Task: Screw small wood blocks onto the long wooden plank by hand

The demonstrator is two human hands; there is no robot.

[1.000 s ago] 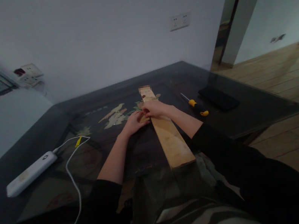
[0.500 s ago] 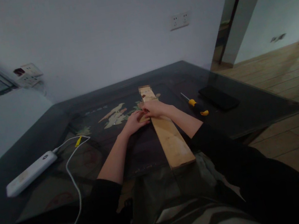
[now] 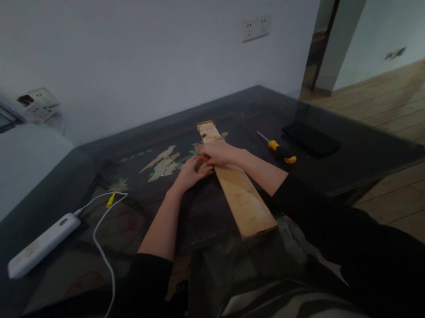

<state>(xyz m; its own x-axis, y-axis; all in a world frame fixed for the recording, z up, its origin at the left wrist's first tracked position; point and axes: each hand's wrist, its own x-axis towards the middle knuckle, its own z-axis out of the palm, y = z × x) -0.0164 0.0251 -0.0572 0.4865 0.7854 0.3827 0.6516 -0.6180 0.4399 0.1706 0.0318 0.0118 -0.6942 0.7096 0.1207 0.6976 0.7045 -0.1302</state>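
A long, light wooden board [image 3: 247,199] lies lengthwise on the dark table, its near end close to my lap. My left hand [image 3: 192,173] is at the board's left edge, its fingers curled toward my right hand and its thumb lower down. My right hand [image 3: 219,152] lies across the board, fingers bent over the left edge and closed. The fingertips of both hands meet there. What they pinch, if anything, is too small and hidden to make out. Dark marks show on the board beyond my hands, and its far tip is blurred.
A yellow-and-black screwdriver [image 3: 278,151] lies right of the board, beside a black flat object [image 3: 311,139]. At left is a white power strip [image 3: 43,246] with a white cable [image 3: 105,258] running off the table's near edge. The glossy table [image 3: 374,151] has a printed floral pattern. A wall stands behind.
Almost nothing differs. My fingers shift very slightly at the board's left edge; the board, screwdriver and cable stay in place.
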